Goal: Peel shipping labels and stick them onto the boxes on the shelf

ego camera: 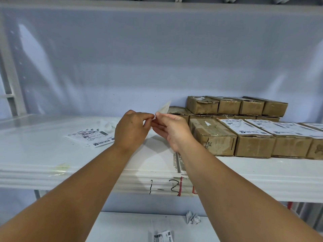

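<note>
**Paper label pinched at one corner above the shelf**

A thin, pale, half-translucent paper shipping label (164, 107) is held up in the air between both hands, above the white shelf board (43, 154) and just left of the boxes. Its lower corner is pinched by the curled fingers and thumb of the left hand (131, 130). The edge beside that corner is gripped between thumb and forefinger of the right hand (172, 131).

The sheet is judged to be very light, limp and easily creased or torn. Its sticky face is likely to cling to skin, so it is best taken by corners and edges only.

Just to the right, a brown cardboard box (212, 135) bearing no printed label is seen in the front row, touching the labelled boxes (251, 135) beyond it. A small pile of printed white labels (90, 137) lies on the shelf to the left.
</note>
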The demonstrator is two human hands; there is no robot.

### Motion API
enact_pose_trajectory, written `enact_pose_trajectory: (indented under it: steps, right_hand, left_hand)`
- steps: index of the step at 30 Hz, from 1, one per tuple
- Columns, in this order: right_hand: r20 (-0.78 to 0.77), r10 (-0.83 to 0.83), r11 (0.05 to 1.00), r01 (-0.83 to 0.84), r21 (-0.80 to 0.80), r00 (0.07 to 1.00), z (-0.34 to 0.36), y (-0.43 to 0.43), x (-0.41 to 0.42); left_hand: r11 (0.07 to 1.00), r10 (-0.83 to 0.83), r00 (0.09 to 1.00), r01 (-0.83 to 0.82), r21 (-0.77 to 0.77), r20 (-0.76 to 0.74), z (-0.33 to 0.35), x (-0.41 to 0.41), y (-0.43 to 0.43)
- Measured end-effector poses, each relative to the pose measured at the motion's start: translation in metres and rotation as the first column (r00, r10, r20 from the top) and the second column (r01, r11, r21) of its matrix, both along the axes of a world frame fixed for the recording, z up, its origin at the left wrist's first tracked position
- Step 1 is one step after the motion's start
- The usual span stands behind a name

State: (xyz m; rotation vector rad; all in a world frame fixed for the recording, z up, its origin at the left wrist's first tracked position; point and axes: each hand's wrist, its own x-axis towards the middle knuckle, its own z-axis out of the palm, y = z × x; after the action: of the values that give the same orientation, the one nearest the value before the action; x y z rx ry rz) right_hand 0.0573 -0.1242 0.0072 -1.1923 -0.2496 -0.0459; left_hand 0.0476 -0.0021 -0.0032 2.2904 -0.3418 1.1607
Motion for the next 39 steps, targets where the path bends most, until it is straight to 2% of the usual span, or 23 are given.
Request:
enact_pose_trajectory:
  steps: [4,7,9,11,13,14,15,17,24,31,39]
  right_hand:
    - [0.002,-0.038,0.999,0.038,-0.005,0.999,-0.001,0.000,0.004]
    - [-0.006,0.017,0.995,-0.016,0.102,1.000,0.000,-0.001,0.004]
    - [-0.022,0.036,0.980,-0.031,0.199,0.999,0.003,-0.002,0.004]
    - [-0.046,0.024,0.965,-0.011,0.263,0.999,0.004,-0.003,0.006]
    - [-0.053,0.001,0.960,0.013,0.279,0.999,0.003,-0.005,0.007]
    - [-0.054,-0.007,0.959,0.022,0.284,0.999,0.003,-0.005,0.007]
    - [-0.059,-0.014,0.956,0.030,0.291,0.998,0.003,-0.005,0.007]
    - [-0.068,-0.030,0.948,0.050,0.313,0.997,0.003,-0.005,0.006]
    - [-0.105,-0.124,0.918,0.154,0.366,0.987,0.002,-0.008,0.009]
    - [-0.108,-0.115,0.912,0.148,0.383,0.987,0.003,-0.008,0.009]
    - [-0.113,-0.116,0.915,0.151,0.375,0.987,0.004,-0.007,0.008]
  left_hand:
    - [0.999,-0.033,0.999,0.033,0.019,0.034,-0.001,0.004,0.000]
    - [0.977,-0.115,0.993,0.110,-0.183,-0.016,0.002,0.005,0.000]
    - [0.940,-0.084,0.988,0.035,-0.338,-0.132,0.003,0.008,0.002]
    - [0.845,-0.159,0.954,-0.003,-0.536,-0.256,0.004,0.012,0.005]
    - [0.622,-0.403,0.883,0.072,-0.780,-0.240,0.008,0.010,0.005]
    - [0.522,-0.503,0.841,0.110,-0.846,-0.201,0.010,0.007,0.005]
    - [0.474,-0.565,0.806,0.141,-0.869,-0.178,0.011,0.004,0.005]
    - [0.432,-0.644,0.750,0.198,-0.880,-0.147,0.012,0.000,0.005]
    - [0.467,-0.668,0.726,0.239,-0.851,-0.163,0.012,-0.002,0.005]
    - [0.522,-0.665,0.716,0.239,-0.819,-0.215,0.012,-0.002,0.005]
    - [0.498,-0.695,0.689,0.257,-0.828,-0.204,0.013,-0.003,0.004]
